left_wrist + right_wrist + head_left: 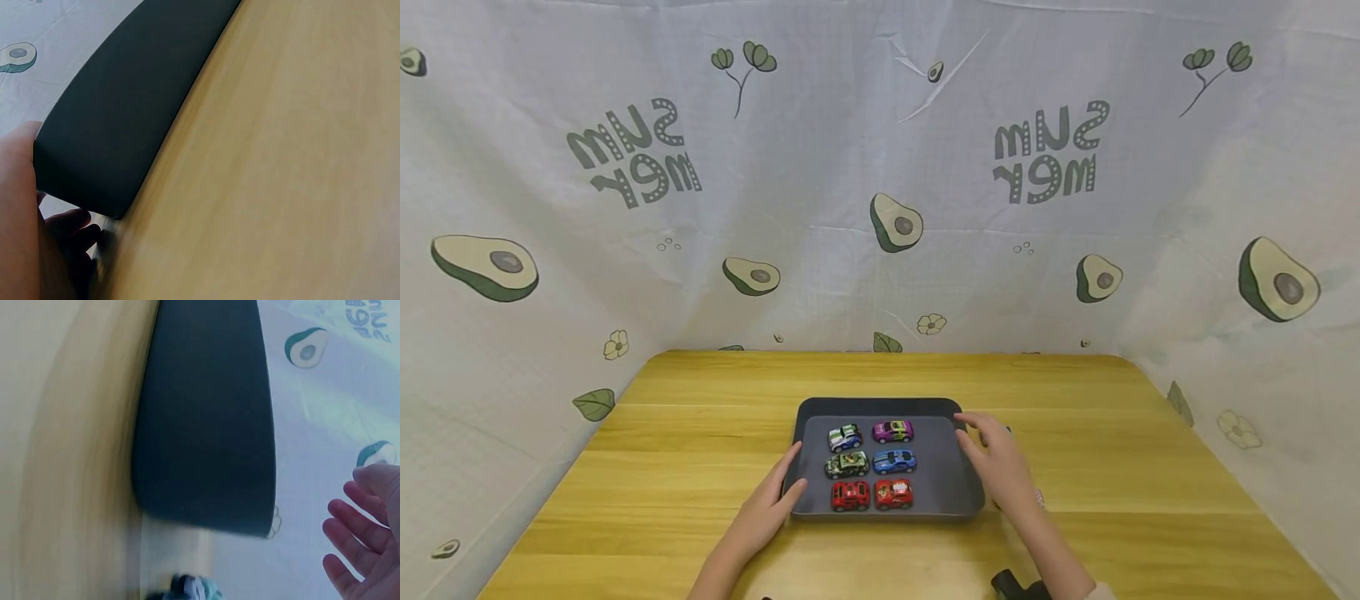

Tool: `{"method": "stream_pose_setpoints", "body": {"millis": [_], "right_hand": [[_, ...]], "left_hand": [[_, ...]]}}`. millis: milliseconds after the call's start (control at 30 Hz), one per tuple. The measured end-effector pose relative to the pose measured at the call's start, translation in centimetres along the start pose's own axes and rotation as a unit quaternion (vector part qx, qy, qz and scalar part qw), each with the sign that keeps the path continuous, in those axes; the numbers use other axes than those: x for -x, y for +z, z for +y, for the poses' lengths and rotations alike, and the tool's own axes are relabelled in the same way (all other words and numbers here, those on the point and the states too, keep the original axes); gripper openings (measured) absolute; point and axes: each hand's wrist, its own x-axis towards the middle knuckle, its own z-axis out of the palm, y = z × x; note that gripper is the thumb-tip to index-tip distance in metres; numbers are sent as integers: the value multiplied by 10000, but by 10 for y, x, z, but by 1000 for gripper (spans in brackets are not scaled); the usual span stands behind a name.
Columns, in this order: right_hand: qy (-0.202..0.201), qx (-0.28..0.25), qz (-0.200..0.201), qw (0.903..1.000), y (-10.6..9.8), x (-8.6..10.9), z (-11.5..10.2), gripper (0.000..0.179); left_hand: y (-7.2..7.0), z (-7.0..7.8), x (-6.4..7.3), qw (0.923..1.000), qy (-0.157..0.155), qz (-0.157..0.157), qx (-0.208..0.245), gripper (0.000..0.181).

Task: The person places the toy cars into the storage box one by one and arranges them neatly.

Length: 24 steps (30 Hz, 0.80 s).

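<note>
A dark grey rectangular tray lies on the table and bears several toy cars in two columns. At the back are a white-and-blue car and a purple one; a camouflage car and a blue one stand mid-tray, two red cars at the front. My left hand holds the tray's left side, thumb over the rim, other fingers outside and partly hidden. Beside the right rim, my right hand has its fingers spread and loosely bent; the right wrist view shows it apart from the tray wall.
Small coloured items, partly hidden behind my right hand, lie right of the tray; one patterned bit shows. A black object is by my right forearm. The wooden table meets a white avocado-print cloth behind and at both sides.
</note>
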Motion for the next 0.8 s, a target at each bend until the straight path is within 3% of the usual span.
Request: {"method": "stream_pose_setpoints", "body": {"millis": [333,500,800], "right_hand": [[-128,184,-202,9995,-18,16,15,34],[0,319,-398,9987,-25,24,23,37],[-85,611,-268,9977,-38,32,33,39]], "left_hand": [[0,-1,0,10000,4,-11,45,58],[0,-1,0,10000,-24,-28,44,58],[0,-1,-1,10000,-6,-6,52,58]]}}
